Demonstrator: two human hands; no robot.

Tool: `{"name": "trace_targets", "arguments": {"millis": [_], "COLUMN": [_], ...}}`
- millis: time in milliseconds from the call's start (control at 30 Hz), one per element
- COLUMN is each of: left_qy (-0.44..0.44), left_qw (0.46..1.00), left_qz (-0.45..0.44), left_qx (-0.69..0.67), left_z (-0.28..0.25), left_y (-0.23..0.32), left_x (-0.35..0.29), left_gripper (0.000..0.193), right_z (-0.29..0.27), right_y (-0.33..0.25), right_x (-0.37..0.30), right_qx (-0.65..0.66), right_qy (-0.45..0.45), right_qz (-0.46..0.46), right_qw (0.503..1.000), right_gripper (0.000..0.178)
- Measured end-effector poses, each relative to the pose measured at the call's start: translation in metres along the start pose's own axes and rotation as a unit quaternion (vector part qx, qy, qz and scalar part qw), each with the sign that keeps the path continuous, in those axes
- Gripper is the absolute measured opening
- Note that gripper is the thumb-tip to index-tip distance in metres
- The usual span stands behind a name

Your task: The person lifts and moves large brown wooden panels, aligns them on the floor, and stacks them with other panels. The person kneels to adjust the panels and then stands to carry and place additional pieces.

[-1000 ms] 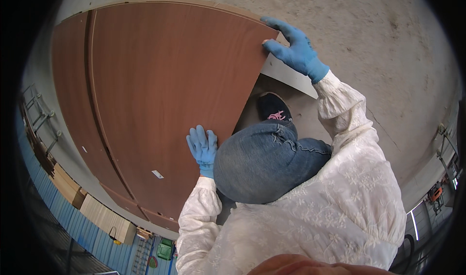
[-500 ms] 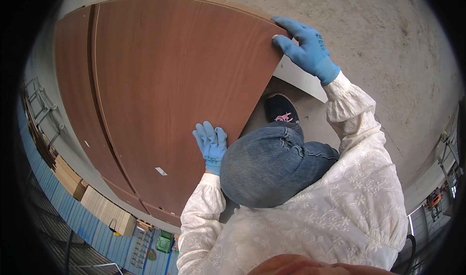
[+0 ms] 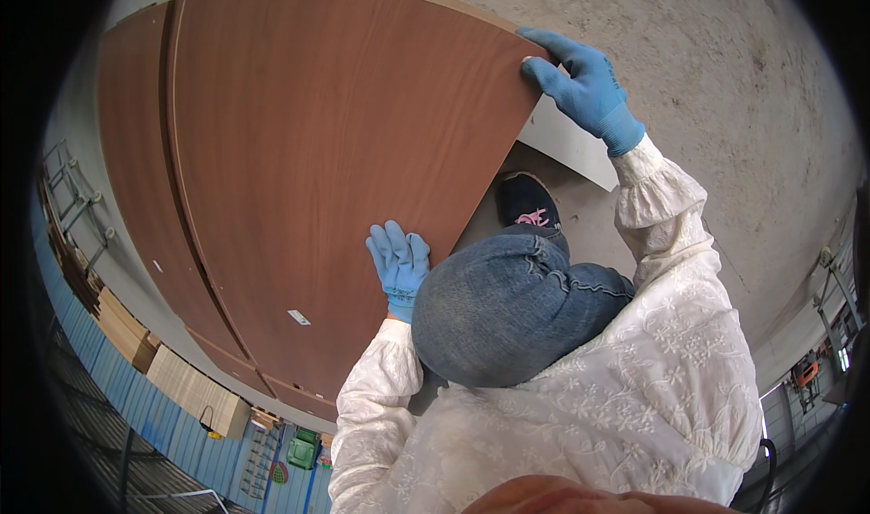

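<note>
A large reddish-brown wood-grain panel [image 3: 299, 142] spreads before me, with a dark groove running down its left part. My right hand [image 3: 584, 83], in a blue work glove, is closed on its far right corner, thumb on top and fingers over the edge. My left hand [image 3: 399, 260], gloved alike, lies flat with fingers stretched on the panel's face near its right edge. A small white label [image 3: 299, 317] is stuck on the panel left of that hand. Below the right hand, a white board [image 3: 573, 142] sticks out from under the panel; the rest of it is hidden.
My bent knee [image 3: 489, 315] and dark shoe [image 3: 527, 201] with pink laces are beside the panel's right edge. Concrete floor [image 3: 707, 70] stretches around. A metal frame on casters [image 3: 77, 206], stacked boards [image 3: 199, 390] and a green bin [image 3: 302, 448] stand at the left and lower left.
The panel's far right corner has shifted slightly right, with my right hand still on it. My left hand has moved a little to the right and up, still flat on the panel.
</note>
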State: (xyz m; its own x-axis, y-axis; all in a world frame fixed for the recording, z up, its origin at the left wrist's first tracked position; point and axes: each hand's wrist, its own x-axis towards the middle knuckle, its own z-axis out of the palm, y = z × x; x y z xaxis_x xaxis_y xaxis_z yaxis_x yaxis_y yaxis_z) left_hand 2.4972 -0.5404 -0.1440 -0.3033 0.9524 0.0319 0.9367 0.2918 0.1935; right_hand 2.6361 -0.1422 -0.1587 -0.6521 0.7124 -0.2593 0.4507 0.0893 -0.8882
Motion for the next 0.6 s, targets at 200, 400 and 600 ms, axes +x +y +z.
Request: {"name": "trace_targets", "arguments": {"millis": [200,400,600], "left_qy": [-0.024,-0.038,-0.043], "left_qw": [0.999,0.999,0.999], "left_qz": [-0.012,-0.020,-0.022], "left_qx": [-0.028,-0.025,-0.019], "left_z": [-0.008,-0.003,-0.004], "left_y": [0.004,0.001,0.004], "left_x": [-0.001,-0.007,-0.009], "left_gripper": [0.043,0.055,0.064], "right_z": [-0.002,-0.007,-0.008], "right_y": [-0.004,-0.008,-0.011], "right_x": [-0.002,-0.002,-0.003], "right_qx": [-0.011,-0.022,0.001], "right_qy": [-0.007,0.000,0.011], "right_qz": [-0.006,-0.028,-0.037], "right_qw": [1.000,0.999,0.999], "right_gripper": [0.045,0.045,0.042]}}
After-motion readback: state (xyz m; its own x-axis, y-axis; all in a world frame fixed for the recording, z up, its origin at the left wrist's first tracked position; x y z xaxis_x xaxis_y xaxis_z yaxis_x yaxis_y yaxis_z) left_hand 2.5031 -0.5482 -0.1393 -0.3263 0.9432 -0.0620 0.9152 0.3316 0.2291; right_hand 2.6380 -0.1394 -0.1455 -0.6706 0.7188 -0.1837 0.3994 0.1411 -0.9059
